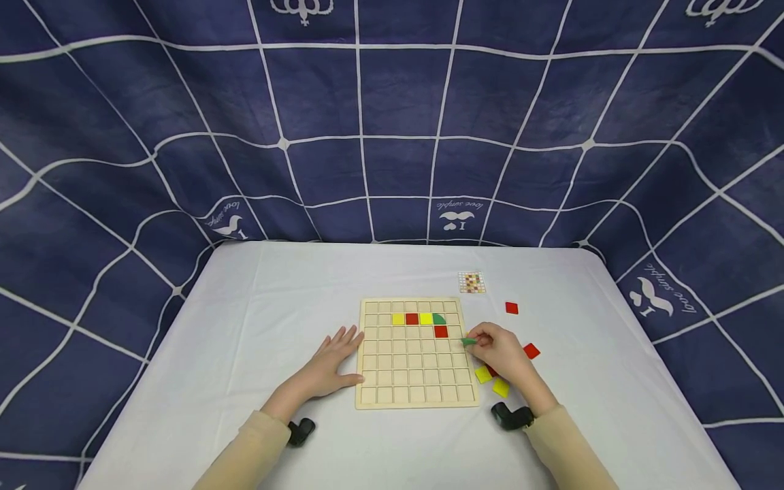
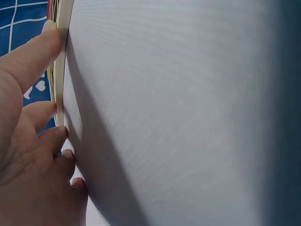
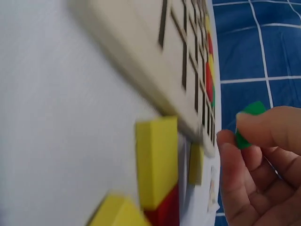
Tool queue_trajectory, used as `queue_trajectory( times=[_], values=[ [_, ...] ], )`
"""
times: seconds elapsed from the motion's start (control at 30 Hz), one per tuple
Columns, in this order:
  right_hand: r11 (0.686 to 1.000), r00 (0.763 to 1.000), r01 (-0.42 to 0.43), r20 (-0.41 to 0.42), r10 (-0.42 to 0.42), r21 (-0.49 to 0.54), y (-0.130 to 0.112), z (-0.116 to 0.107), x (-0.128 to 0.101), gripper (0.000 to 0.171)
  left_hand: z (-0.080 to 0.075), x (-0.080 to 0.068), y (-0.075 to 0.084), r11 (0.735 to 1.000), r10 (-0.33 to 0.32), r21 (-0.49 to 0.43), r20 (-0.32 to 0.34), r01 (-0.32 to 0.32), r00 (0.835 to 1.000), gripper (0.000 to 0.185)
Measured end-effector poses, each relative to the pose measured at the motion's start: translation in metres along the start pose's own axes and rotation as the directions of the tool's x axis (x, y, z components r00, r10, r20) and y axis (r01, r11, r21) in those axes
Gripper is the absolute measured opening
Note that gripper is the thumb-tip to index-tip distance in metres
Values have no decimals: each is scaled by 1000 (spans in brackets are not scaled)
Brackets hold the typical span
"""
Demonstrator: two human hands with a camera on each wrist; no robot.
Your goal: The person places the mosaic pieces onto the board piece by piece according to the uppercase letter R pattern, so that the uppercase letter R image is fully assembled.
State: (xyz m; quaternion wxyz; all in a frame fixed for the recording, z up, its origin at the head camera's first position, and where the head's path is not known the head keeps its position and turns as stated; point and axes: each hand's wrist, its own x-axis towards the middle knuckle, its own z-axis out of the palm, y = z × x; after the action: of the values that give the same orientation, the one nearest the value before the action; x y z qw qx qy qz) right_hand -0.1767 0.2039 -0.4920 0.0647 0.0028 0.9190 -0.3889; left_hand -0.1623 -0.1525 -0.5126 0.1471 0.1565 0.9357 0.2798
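Note:
A wooden grid board lies on the white table. In its second row from the far side sit two yellow squares, a red square and a green quarter-round piece; another red square is one row nearer. My left hand rests with spread fingers on the board's left edge; the left wrist view shows the fingertips against its side. Over the right edge, my right hand pinches a green tile between thumb and fingers. The tile's full shape is partly hidden.
Loose yellow tiles and a red tile lie around the right hand. Farther back are another red tile and a small card with a coloured grid pattern. Dark blue cloth hangs around the table.

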Motion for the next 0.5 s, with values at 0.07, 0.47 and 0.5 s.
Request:
queue_trajectory(
  times=[0.07, 0.47, 0.5],
  values=[
    [1000, 1000, 7, -5, -7, 27, -2, 2, 2, 11, 0, 0, 0, 1000, 2, 1, 1, -2, 1000, 87],
    [996, 999, 35, -8, -35, 83, -16, 16, 13, 14, -1, 0, -1, 1000, 10, -7, 10, -10, 1000, 87],
    [995, 1000, 31, -7, -31, 90, -18, 18, 14, 15, -1, 0, 0, 1000, 10, -8, 10, -10, 1000, 87]
  ],
)
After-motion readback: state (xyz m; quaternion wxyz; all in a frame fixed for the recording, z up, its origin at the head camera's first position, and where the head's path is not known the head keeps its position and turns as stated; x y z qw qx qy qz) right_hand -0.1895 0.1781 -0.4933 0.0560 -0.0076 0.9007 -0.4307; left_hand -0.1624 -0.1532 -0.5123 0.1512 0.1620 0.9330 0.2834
